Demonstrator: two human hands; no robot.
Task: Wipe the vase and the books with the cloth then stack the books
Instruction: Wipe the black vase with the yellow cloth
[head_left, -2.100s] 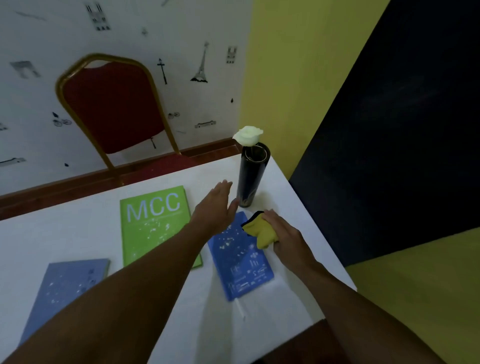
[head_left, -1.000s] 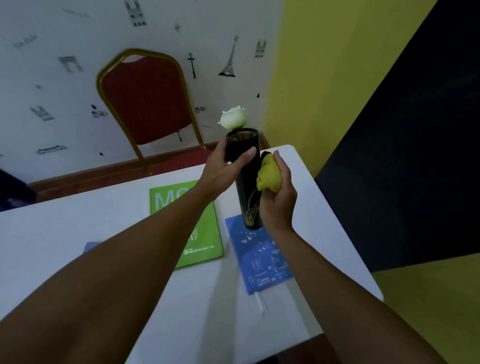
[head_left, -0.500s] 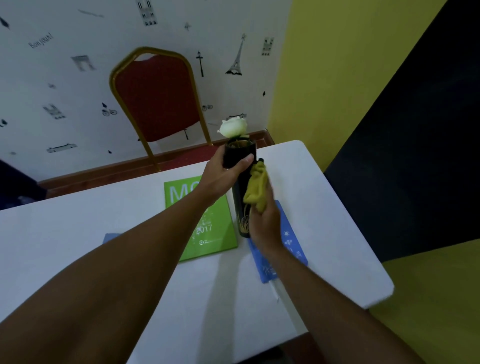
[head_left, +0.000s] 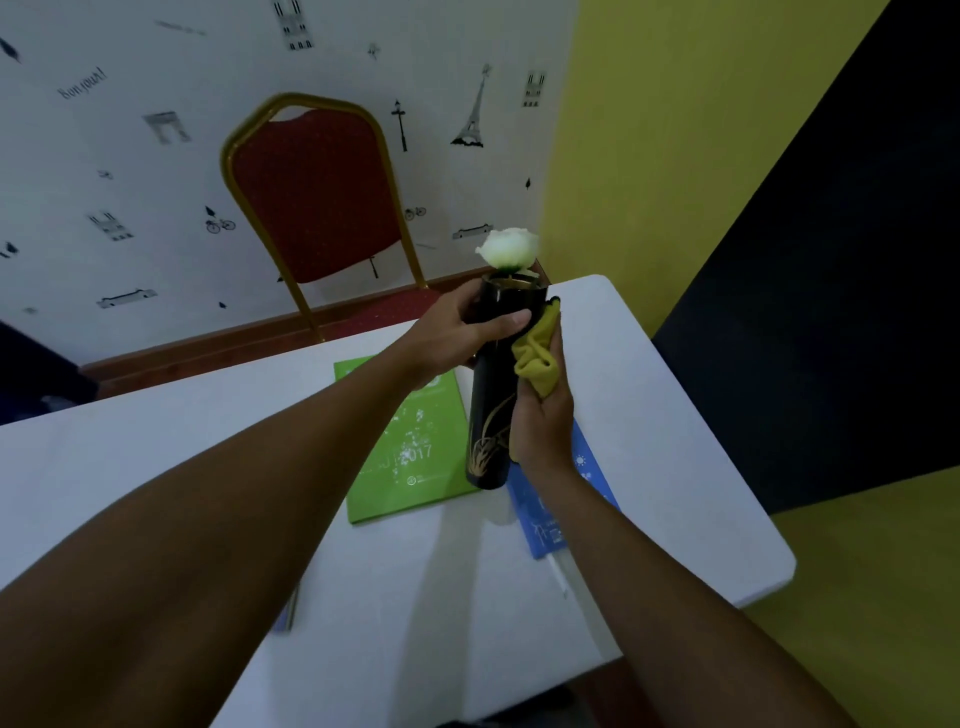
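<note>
The vase (head_left: 491, 400), a tall black tube with a gold plant pattern near its base, is held upright above the white table (head_left: 675, 441), its bottom over the gap between two books. A white flower (head_left: 508, 248) stands in its mouth. The left hand (head_left: 457, 332) grips the vase just under the rim, fingers wrapped round the far side and the thumb (head_left: 506, 322) lying across the near side. The right hand (head_left: 543, 415) presses a bunched yellow cloth (head_left: 540, 358) against the right side of the vase, below the left thumb; its fingers curl round the cloth behind the vase, so the cloth sits between palm and vase.

Left of the vase a green book (head_left: 410, 447) lies flat on the table, partly under the left forearm. Right of the vase and below it a blue book (head_left: 587, 478) lies flat, mostly covered by the right wrist. Well left of the vase, a sliver of another blue book (head_left: 288, 613) shows under the left arm. Beyond the vase, past the table's far edge, stands a red chair (head_left: 317, 197) with a gold frame, against a wall (head_left: 130, 130) printed with small drawings.
</note>
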